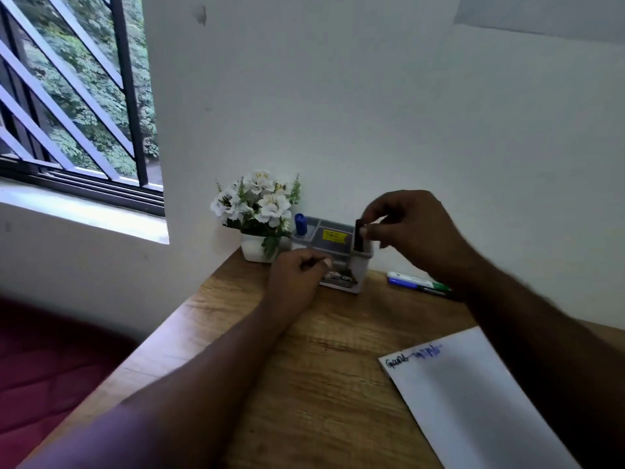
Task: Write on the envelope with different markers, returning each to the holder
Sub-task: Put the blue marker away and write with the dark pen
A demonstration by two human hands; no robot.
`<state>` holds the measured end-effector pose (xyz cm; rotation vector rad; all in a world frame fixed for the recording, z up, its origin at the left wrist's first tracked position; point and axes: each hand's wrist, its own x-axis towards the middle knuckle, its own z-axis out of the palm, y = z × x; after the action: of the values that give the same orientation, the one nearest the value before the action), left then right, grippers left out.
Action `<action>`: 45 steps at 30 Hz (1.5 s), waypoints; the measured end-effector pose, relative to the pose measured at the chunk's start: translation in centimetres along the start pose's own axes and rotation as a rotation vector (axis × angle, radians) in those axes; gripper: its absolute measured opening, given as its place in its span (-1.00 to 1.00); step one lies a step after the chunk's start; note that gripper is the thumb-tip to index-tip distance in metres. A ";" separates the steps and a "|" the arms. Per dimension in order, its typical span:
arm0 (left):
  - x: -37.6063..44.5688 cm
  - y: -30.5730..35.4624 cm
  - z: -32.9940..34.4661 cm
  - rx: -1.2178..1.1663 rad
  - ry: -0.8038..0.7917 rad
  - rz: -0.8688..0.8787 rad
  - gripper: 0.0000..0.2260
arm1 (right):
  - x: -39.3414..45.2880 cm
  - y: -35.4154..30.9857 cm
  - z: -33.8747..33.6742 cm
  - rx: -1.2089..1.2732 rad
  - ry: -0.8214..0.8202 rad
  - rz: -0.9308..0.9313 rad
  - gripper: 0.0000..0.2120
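Near right: envelope (473, 394) flat on desk (304, 350), already inked black and blue; farther, left hand (297, 279) curled, bracing holder (351, 262); right hand (406, 225) pinching dark marker (359, 236) upright in right slot; risk: tipping the light holder if tugged askew

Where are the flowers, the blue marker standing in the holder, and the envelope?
flowers (258, 203), head view, white petals
blue marker (299, 223), head view, its cap
envelope (473, 401), head view, blank middle
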<state>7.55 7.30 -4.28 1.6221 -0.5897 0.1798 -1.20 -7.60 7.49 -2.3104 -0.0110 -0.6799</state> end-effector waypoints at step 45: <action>-4.7 3.6 6.3 0.045 -0.561 0.106 -0.80 | -12.6 11.3 -7.4 0.441 0.005 0.265 -0.82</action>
<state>0.50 2.36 -4.19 1.6883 -1.1060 -0.1950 -13.33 -18.46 -1.21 -1.8441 0.1326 -0.4899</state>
